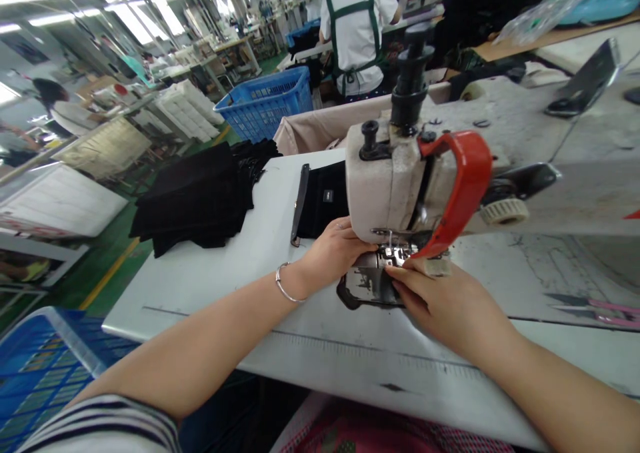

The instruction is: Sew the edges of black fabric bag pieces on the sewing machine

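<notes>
A white sewing machine (385, 180) with a red guard (465, 180) stands on the white table (210, 273). My left hand (333, 250), a silver bangle on its wrist, reaches under the machine head, its fingers curled near the needle. My right hand (445, 300) lies on the metal plate (367, 283) with its fingertips pressed together at the presser foot. Whatever the fingers hold is too small to make out. A black fabric piece (320, 200) lies just behind my left hand.
A stack of black fabric (200, 196) lies at the table's left. Blue baskets stand at the back (267, 103) and lower left (40, 366). Scissors with pink handles (600, 306) lie at the right. A person in a green apron (357, 30) works behind the machine.
</notes>
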{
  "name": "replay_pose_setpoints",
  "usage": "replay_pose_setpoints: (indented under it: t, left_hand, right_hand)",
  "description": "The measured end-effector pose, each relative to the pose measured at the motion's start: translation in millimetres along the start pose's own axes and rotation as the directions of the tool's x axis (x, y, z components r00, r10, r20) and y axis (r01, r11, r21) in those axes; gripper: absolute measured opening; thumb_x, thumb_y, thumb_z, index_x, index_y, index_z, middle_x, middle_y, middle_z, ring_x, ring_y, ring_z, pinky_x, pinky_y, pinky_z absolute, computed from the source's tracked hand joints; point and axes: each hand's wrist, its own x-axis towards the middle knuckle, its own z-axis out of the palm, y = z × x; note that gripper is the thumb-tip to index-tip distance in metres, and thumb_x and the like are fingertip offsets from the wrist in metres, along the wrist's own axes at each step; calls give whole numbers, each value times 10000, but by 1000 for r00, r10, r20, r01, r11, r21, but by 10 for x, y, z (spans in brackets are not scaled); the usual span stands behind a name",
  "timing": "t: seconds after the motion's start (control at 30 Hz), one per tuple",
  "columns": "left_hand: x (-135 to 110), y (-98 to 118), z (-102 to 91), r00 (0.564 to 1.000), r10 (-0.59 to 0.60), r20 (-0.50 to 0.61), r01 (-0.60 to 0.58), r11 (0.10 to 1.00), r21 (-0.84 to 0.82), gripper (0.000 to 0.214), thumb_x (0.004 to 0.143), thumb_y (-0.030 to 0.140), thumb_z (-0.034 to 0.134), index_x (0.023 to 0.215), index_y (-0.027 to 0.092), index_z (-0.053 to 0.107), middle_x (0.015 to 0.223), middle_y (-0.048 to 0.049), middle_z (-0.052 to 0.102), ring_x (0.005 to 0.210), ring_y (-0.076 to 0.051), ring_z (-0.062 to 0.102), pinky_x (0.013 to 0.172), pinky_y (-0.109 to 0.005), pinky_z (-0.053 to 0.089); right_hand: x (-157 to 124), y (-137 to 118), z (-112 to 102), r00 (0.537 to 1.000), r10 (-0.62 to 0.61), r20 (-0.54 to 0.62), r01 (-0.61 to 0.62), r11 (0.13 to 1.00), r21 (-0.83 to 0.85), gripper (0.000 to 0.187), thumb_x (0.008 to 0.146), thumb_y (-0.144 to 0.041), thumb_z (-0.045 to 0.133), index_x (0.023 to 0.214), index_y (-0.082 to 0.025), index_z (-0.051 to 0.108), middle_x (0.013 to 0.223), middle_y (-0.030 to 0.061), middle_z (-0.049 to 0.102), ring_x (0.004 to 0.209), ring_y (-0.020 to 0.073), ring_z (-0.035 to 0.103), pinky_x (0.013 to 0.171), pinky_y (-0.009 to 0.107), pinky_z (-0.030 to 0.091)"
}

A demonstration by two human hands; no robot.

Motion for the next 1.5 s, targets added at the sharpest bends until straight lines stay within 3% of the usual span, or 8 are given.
replay_pose_setpoints:
  t: [0.2, 0.37, 0.6, 0.83, 1.0, 1.1, 1.3, 1.5]
  left_hand:
    - [-11, 123, -239, 956, -34, 291, 23, 999, 39, 307, 929, 98, 479, 1188, 187, 619, 1179, -68, 657, 1117, -222, 596, 977, -400, 498]
    - [-17, 308, -383, 909, -73, 409, 85, 996, -9, 286, 967, 164, 452, 1208, 155, 605, 1197, -91, 626, 1141, -208, 590, 1001, -358, 502]
    - [-270, 492, -248, 953, -69, 295, 82, 996, -30, 400, 968, 169, 450, 1367, 153, 475, 1396, -108, 486, 1322, -235, 432, 1122, -427, 404]
    - [-348, 582, -171, 969, -61, 241, 63, 998, 1, 409, 979, 137, 396, 1386, 119, 429, 1421, -109, 482, 1384, -224, 371, 1145, -418, 392]
    - [-233, 503, -111, 972, -126, 198, 122, 992, 29, 375, 975, 156, 413, 1344, 116, 472, 1377, -114, 527, 1345, -225, 433, 1134, -420, 407]
    - [-191, 537, -172, 957, -164, 240, 160, 986, 35, 383, 983, 175, 415, 1358, 114, 457, 1395, -121, 520, 1364, -227, 419, 1147, -431, 394]
    - [-469, 1008, -525, 897, -103, 430, 166, 980, -111, 603, 950, 468, 506, 1441, 142, 377, 1519, -121, 386, 1436, -249, 312, 1180, -447, 344]
    - [-773, 1344, -523, 941, -89, 326, 130, 986, -107, 532, 936, 418, 552, 1360, 105, 477, 1415, -146, 511, 1390, -243, 395, 1142, -426, 413]
  right_hand:
    - [-14, 87, -106, 989, 73, -127, -79, 996, -48, 175, 887, -224, 531, 986, -142, 650, 1001, 140, 620, 964, 308, 557, 795, 447, 490]
    - [-13, 136, -172, 996, 73, -44, -75, 996, -48, 133, 859, -252, 555, 932, -161, 618, 934, 118, 615, 944, 305, 562, 790, 438, 475]
    - [3, 131, -78, 982, 148, -121, -157, 986, -63, 175, 916, -166, 476, 981, -152, 637, 966, 110, 612, 851, 241, 583, 686, 352, 467]
    - [-118, 18, -35, 976, -210, -54, 211, 978, 5, 308, 916, -138, 496, 1189, -195, 628, 985, 64, 644, 836, 214, 587, 742, 355, 485]
    - [-90, 40, 43, 993, -119, 4, 119, 993, 13, 331, 925, -161, 504, 1239, -192, 604, 1076, 71, 643, 855, 216, 600, 771, 377, 492]
    - [-122, -1, -35, 999, -44, -8, 45, 990, 134, 288, 947, -193, 484, 1203, -181, 615, 1063, 84, 634, 921, 233, 583, 794, 392, 486]
    - [-470, -377, -404, 981, 13, 192, -117, 835, 538, 205, 967, -258, 468, 849, -227, 633, 975, 41, 608, 941, 211, 534, 832, 414, 432]
    - [-594, -590, -370, 977, 132, 169, -204, 818, 538, 226, 976, -209, 425, 854, -201, 616, 882, 42, 598, 877, 208, 517, 845, 431, 402]
